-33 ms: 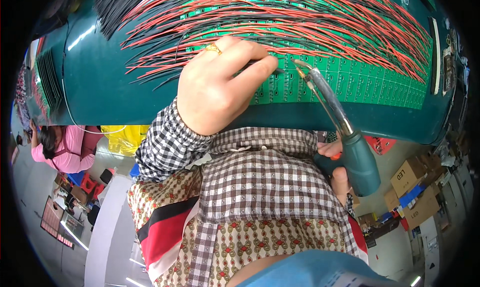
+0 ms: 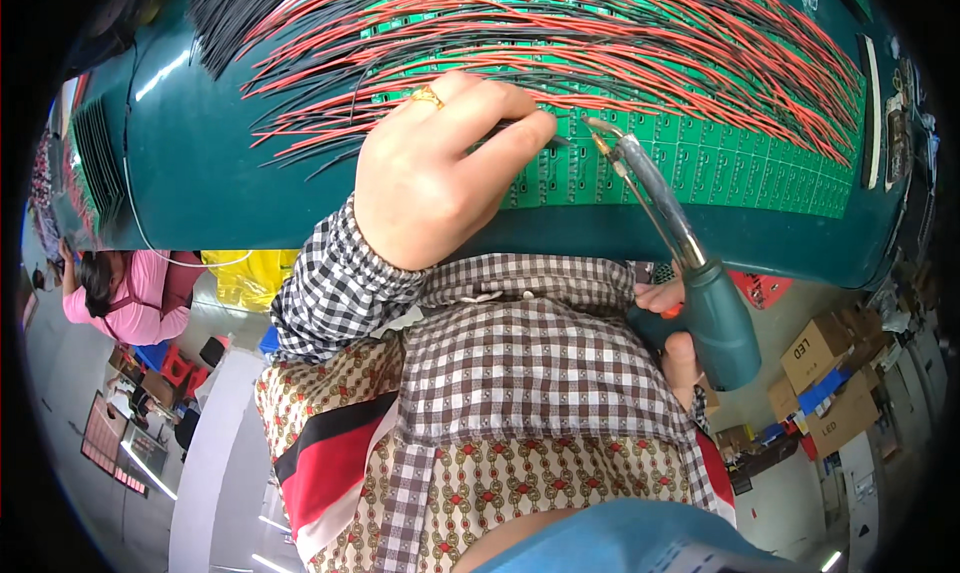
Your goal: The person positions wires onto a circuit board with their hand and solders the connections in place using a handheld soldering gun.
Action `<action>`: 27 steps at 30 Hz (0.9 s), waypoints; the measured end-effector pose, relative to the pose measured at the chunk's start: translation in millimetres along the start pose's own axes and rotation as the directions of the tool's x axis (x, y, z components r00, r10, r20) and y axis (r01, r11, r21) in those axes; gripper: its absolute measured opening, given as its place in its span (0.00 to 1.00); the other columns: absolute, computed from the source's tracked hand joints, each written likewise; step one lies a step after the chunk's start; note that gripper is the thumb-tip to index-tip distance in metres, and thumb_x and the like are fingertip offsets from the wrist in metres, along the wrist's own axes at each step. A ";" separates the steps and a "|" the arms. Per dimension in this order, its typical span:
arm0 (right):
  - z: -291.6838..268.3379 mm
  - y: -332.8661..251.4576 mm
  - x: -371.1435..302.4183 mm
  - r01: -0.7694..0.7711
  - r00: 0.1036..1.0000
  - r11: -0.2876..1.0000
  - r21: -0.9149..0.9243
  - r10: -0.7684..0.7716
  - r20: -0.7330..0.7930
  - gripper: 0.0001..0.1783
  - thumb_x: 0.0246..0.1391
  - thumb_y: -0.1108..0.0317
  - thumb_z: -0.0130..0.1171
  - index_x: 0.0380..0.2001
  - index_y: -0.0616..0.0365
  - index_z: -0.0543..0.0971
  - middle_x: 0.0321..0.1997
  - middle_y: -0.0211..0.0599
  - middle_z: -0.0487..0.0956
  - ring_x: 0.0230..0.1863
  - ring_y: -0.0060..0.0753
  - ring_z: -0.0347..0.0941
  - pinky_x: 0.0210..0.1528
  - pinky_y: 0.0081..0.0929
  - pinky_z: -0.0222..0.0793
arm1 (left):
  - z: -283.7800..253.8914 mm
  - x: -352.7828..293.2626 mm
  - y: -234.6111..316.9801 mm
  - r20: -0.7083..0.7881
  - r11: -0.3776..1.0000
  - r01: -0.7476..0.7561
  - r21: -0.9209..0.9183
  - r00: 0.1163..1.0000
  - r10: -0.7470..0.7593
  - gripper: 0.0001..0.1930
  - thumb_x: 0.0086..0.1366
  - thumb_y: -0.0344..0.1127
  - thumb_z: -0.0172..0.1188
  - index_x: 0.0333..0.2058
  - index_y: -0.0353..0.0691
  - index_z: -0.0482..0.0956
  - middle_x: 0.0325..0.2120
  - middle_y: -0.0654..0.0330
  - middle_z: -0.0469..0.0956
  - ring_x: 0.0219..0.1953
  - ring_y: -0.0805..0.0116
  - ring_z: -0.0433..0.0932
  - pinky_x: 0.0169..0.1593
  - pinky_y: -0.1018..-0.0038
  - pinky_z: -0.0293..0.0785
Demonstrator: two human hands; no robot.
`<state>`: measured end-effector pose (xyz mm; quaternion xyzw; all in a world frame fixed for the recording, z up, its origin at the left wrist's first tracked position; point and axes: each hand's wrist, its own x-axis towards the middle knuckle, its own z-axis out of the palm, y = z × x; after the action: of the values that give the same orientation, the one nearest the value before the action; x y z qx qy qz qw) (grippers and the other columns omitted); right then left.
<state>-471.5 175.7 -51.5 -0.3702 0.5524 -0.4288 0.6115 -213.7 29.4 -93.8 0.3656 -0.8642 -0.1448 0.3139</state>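
Note:
My left hand (image 2: 440,173), a ring on one finger, is closed in a pinch over the near edge of a sheet of green circuit boards (image 2: 720,168). The dark end of a black wire (image 2: 560,143) pokes out at its fingertips; the rest is hidden. Wrapped round the green handle of a soldering gun (image 2: 725,323) is my right hand (image 2: 682,358), partly covered by it. The gun's bent metal tip reaches over the boards just right of the pinched wire; whether it touches cannot be made out. Many red and black wires (image 2: 600,33) lie in rows across the boards.
A bundle of black wires (image 2: 225,18) lies at the table's far left. More stacked boards (image 2: 97,168) stand near its left edge. A white cord (image 2: 140,218) hangs over that side. Cardboard boxes (image 2: 835,383) sit on the floor at right; a person in pink (image 2: 135,298) is at left.

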 end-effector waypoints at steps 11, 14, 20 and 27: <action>12.3 -2.0 4.4 -0.108 0.983 0.986 -0.128 0.087 -0.164 0.47 0.47 0.40 0.64 0.52 0.76 0.67 0.33 0.40 0.73 0.37 0.36 0.73 0.51 0.43 0.73 | -2.3 1.6 4.8 0.046 0.996 0.079 -0.048 0.996 -0.077 0.16 0.43 0.19 0.64 0.35 0.37 0.82 0.31 0.58 0.78 0.30 0.62 0.77 0.32 0.71 0.74; 9.1 -2.6 4.9 -0.124 0.984 0.982 -0.141 0.103 -0.143 0.50 0.46 0.39 0.65 0.54 0.77 0.65 0.33 0.39 0.73 0.36 0.35 0.73 0.50 0.43 0.74 | -3.0 2.4 5.0 0.046 0.996 0.080 -0.050 0.996 -0.078 0.16 0.43 0.19 0.64 0.35 0.36 0.82 0.31 0.58 0.78 0.30 0.62 0.78 0.33 0.70 0.75; 5.5 -4.6 3.2 -0.121 0.992 0.976 -0.182 0.114 -0.045 0.50 0.47 0.39 0.66 0.56 0.76 0.64 0.35 0.38 0.74 0.38 0.35 0.74 0.50 0.41 0.74 | -2.8 0.5 2.8 0.038 0.996 0.075 -0.058 0.997 -0.073 0.16 0.43 0.18 0.63 0.35 0.36 0.82 0.30 0.58 0.78 0.30 0.62 0.78 0.33 0.70 0.75; 6.1 -1.9 -3.8 -0.101 0.986 0.991 -0.084 0.088 -0.142 0.50 0.47 0.39 0.66 0.56 0.75 0.64 0.40 0.43 0.77 0.44 0.40 0.76 0.50 0.37 0.74 | 1.1 -1.0 -1.0 0.003 0.999 0.026 -0.021 1.000 -0.026 0.14 0.44 0.25 0.60 0.34 0.38 0.81 0.32 0.62 0.77 0.32 0.65 0.77 0.30 0.73 0.74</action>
<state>-465.8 178.4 -47.6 -0.3404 0.6293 -0.3982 0.5740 -213.3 29.4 -95.5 0.3732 -0.8583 -0.1583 0.3147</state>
